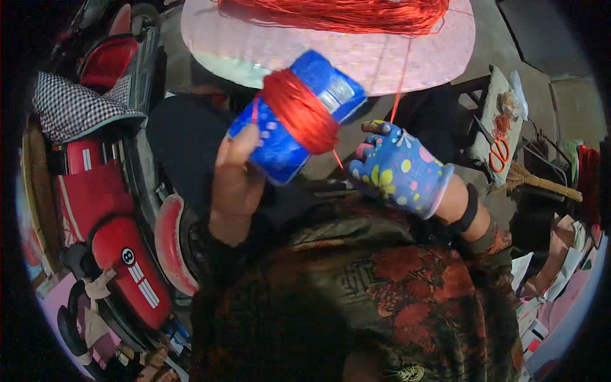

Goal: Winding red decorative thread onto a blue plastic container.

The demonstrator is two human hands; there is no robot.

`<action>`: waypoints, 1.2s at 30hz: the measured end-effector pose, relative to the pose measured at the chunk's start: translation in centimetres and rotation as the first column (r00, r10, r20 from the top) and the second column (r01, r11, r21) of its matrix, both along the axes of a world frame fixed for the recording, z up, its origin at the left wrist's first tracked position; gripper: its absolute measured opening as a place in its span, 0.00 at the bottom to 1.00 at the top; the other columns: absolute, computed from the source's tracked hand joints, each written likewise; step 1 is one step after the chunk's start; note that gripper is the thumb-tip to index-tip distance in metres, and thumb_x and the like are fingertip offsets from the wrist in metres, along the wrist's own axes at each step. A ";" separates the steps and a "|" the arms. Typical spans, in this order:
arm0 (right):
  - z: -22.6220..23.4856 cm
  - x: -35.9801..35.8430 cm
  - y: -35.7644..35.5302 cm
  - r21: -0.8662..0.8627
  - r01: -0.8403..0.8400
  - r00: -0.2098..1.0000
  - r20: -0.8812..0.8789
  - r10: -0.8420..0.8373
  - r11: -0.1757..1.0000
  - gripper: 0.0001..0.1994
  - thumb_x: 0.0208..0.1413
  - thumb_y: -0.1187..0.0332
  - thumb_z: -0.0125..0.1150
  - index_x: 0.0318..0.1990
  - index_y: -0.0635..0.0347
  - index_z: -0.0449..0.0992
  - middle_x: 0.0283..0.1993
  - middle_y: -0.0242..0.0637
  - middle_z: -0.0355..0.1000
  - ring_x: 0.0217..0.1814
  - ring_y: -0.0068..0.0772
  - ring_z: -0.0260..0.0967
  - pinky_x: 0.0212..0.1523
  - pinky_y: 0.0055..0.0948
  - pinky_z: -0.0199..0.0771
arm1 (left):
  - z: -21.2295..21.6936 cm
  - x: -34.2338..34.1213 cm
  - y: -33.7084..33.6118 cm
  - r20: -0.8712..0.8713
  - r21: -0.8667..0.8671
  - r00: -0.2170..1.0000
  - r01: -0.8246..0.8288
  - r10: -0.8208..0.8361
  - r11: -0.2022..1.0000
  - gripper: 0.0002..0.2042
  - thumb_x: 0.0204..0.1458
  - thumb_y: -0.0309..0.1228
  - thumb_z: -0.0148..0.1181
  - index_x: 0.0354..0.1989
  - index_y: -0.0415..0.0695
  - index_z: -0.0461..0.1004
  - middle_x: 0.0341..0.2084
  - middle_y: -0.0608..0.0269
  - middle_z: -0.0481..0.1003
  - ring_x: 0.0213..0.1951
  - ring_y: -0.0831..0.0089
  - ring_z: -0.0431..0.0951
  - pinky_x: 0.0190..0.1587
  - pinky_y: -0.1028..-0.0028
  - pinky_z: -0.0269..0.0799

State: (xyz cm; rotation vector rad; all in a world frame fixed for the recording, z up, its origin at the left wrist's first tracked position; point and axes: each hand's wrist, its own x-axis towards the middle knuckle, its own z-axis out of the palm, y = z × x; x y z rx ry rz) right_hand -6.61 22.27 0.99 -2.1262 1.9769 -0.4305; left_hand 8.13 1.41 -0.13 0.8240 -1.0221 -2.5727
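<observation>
My bare left hand grips a blue can tilted up to the right, with a thick band of red thread wound around its middle. My right hand, in a blue glove with coloured flowers and dots, is closed on a red strand that runs taut from the can. The strand rises to a loose hank of red thread lying on a pale pink board above both hands.
A red scooter with a checked cloth over its seat stands at left. At right, a small table holds orange-handled scissors; a straw broom and bags lie beyond. Patterned red and green clothing fills the lower view.
</observation>
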 end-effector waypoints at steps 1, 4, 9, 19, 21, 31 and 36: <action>1.6 -0.3 -0.3 -0.049 0.017 1.000 -0.004 -0.017 0.999 0.07 0.55 0.61 0.60 0.34 0.52 0.75 0.28 0.38 0.72 0.31 0.40 0.73 0.36 0.31 0.73 | 0.0 0.2 0.0 0.088 -0.169 0.992 0.104 -0.090 0.980 0.19 0.52 0.32 0.60 0.51 0.39 0.69 0.41 0.63 0.74 0.41 0.74 0.75 0.48 0.71 0.71; 2.9 -3.2 -1.3 -0.277 0.038 0.970 0.241 0.032 0.960 0.09 0.49 0.60 0.65 0.28 0.52 0.75 0.24 0.36 0.70 0.27 0.43 0.70 0.30 0.36 0.70 | 0.8 0.1 0.2 0.292 -0.420 0.894 0.440 -0.341 0.794 0.17 0.47 0.30 0.65 0.45 0.39 0.72 0.36 0.69 0.73 0.37 0.83 0.72 0.43 0.78 0.70; -1.7 -7.2 -0.7 0.014 0.171 0.750 0.647 -0.140 0.985 0.09 0.54 0.64 0.61 0.39 0.58 0.77 0.39 0.35 0.75 0.44 0.32 0.71 0.50 0.36 0.69 | 1.8 1.4 -0.4 0.117 -0.254 0.736 0.671 -0.667 0.696 0.26 0.42 0.39 0.68 0.49 0.39 0.70 0.39 0.66 0.74 0.41 0.79 0.74 0.46 0.76 0.70; -1.4 1.0 0.3 0.078 0.131 0.974 0.175 -0.143 0.988 0.10 0.58 0.61 0.53 0.36 0.58 0.73 0.33 0.44 0.74 0.38 0.46 0.73 0.35 0.36 0.72 | 1.7 1.5 0.4 -0.394 0.293 0.917 0.194 -0.067 0.936 0.30 0.55 0.38 0.53 0.64 0.37 0.56 0.56 0.48 0.66 0.54 0.61 0.71 0.54 0.60 0.69; 0.1 0.7 0.6 -0.062 0.030 0.998 0.057 -0.026 0.998 0.11 0.57 0.59 0.54 0.30 0.56 0.73 0.28 0.43 0.73 0.31 0.46 0.72 0.30 0.37 0.71 | 0.9 0.3 0.3 -0.161 0.062 0.986 0.050 -0.039 0.997 0.28 0.52 0.36 0.58 0.60 0.37 0.61 0.50 0.54 0.71 0.50 0.64 0.74 0.51 0.63 0.71; -0.3 -6.1 -1.7 0.126 0.252 0.606 0.752 -0.258 0.959 0.11 0.56 0.62 0.60 0.40 0.59 0.77 0.33 0.34 0.77 0.36 0.22 0.73 0.40 0.25 0.72 | 2.3 0.8 -0.4 0.170 -0.256 0.725 0.686 -0.667 0.681 0.23 0.44 0.33 0.67 0.49 0.37 0.70 0.38 0.66 0.74 0.40 0.79 0.73 0.46 0.75 0.71; -4.1 -3.8 0.6 0.112 0.240 0.513 0.828 -0.224 0.964 0.11 0.60 0.65 0.56 0.44 0.61 0.75 0.39 0.39 0.76 0.43 0.33 0.73 0.45 0.29 0.72 | 1.8 1.5 -0.2 -0.066 -0.020 0.938 0.341 -0.341 0.940 0.33 0.48 0.41 0.61 0.60 0.35 0.61 0.52 0.56 0.71 0.51 0.68 0.74 0.57 0.67 0.68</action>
